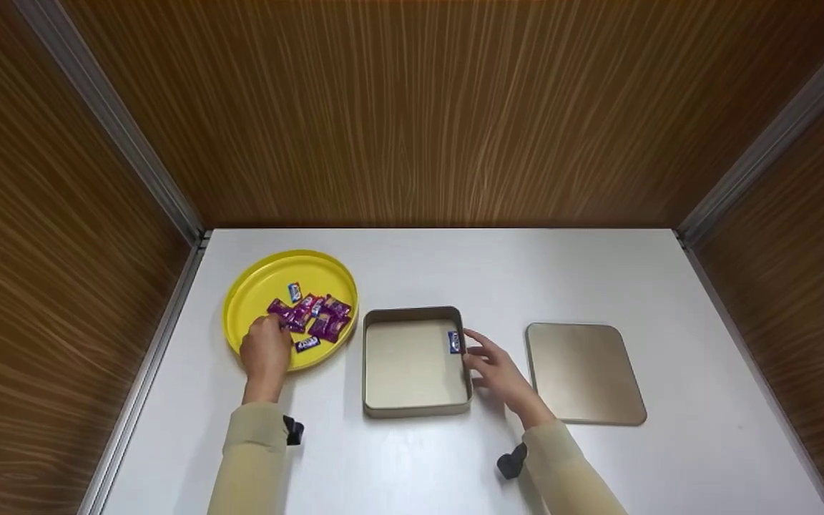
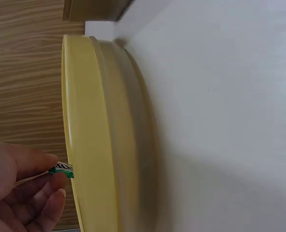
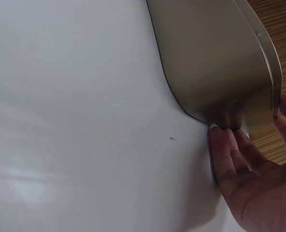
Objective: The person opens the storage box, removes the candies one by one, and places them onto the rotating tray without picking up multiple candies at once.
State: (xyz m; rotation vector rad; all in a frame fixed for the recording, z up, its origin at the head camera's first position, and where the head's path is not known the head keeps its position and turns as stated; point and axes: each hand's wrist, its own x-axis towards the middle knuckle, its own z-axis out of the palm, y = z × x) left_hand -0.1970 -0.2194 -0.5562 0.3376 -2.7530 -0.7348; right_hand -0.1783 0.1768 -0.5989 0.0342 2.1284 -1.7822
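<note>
My left hand [image 1: 267, 350] is over the near left side of a yellow round tray [image 1: 244, 290]. Between thumb and forefinger it pinches a small wrapped candy [image 2: 63, 168], whose green and white wrapper shows in the left wrist view. Several candies, mostly in purple wrappers [image 1: 325, 326], lie in the tray. To the right sits an uncovered square metal tin [image 1: 412, 365] with one blue-wrapped candy [image 1: 454, 342] against its right wall. My right hand [image 1: 499, 372] touches that wall from outside, fingers extended, as the right wrist view [image 3: 259, 188] also shows.
A flat square metal lid [image 1: 587, 372] lies on the white table [image 1: 440, 465] right of my right hand. Wood-grain panels [image 1: 412, 114] stand behind the table and on both sides, with metal strips at the corners.
</note>
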